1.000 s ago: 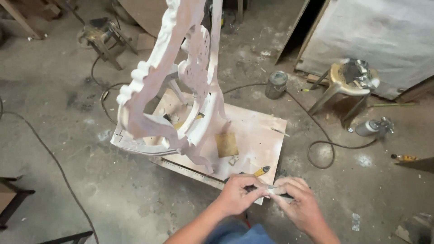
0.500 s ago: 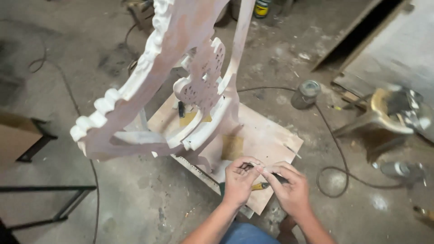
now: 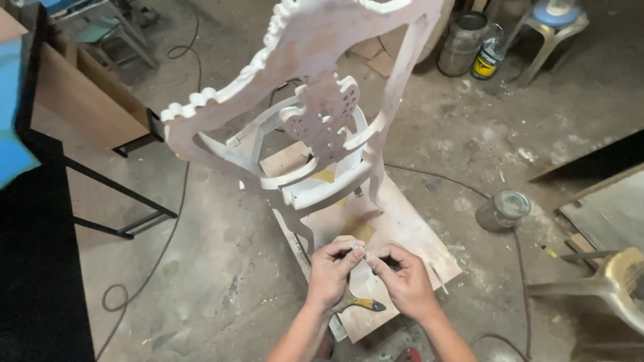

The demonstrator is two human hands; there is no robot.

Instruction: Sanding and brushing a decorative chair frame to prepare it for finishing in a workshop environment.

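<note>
Left hand (image 3: 329, 273): fingers curled, thumb and forefinger pinched on a small pale piece (image 3: 359, 253) held between the two hands above the board; what the piece is cannot be told, it is too small.
Right hand (image 3: 402, 281): fingers bent inward, tips nipped on the other end of the same small pale piece, knuckles just beside the left hand's.
Chair frame (image 3: 315, 114): one, carved, whitish with pinkish sanded patches, scalloped top rail, pierced centre splat; it stands on the board just beyond the hands.
Board (image 3: 409, 234): one flat pale wooden sheet on the concrete floor, under the chair frame and the hands.
Brush (image 3: 362, 304): one, yellow and dark handle, lying on the board's near edge below the hands.
Sandpaper square (image 3: 362, 228): one tan piece, probably sandpaper, flat on the board between chair and hands.
Cans: two; one round grey tin (image 3: 503, 209) on the floor right of the board, one larger dark can (image 3: 463, 41) at the top.
Bottle (image 3: 488, 57): one, yellow label with dark band, touching the larger can's right side.
Stools: two; one with blue top (image 3: 551, 20) upper right, one tan plastic (image 3: 614, 278) at the right edge.
</note>
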